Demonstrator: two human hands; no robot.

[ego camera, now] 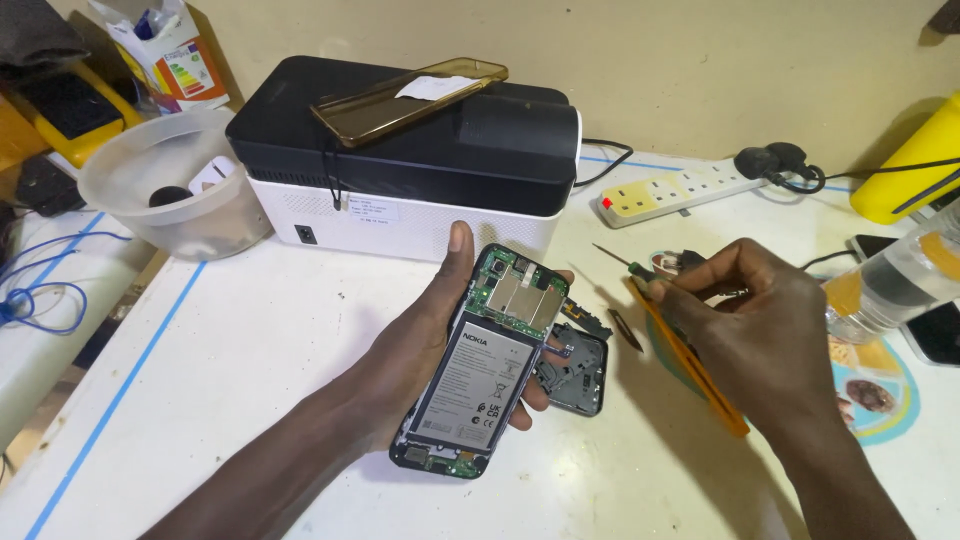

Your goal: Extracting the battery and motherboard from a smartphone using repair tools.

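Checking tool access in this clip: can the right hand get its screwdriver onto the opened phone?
Probably yes. The left hand holds the phone open side up, and the right hand with the screwdriver sits beside it, nothing between.

Centre: we hold the opened phone (pixel 488 365) in our left hand (pixel 425 345), above the bench (pixel 250 370), thumb along its left edge.
Right of the phone: a loose back frame (pixel 578 372) lies on the bench, just beside our left fingertips.
Further right: our right hand (pixel 755 320) holds a screwdriver (pixel 685 345), tip pointing back and left.
Behind the phone: a box-shaped machine (pixel 410 165) stands on the bench; a phone case (pixel 408 97) lies on its top.
Left of the machine: a plastic tub (pixel 165 185).
Behind right: a power strip (pixel 680 190) against the wall.
Far right: a bottle (pixel 895 280) lying on its side.
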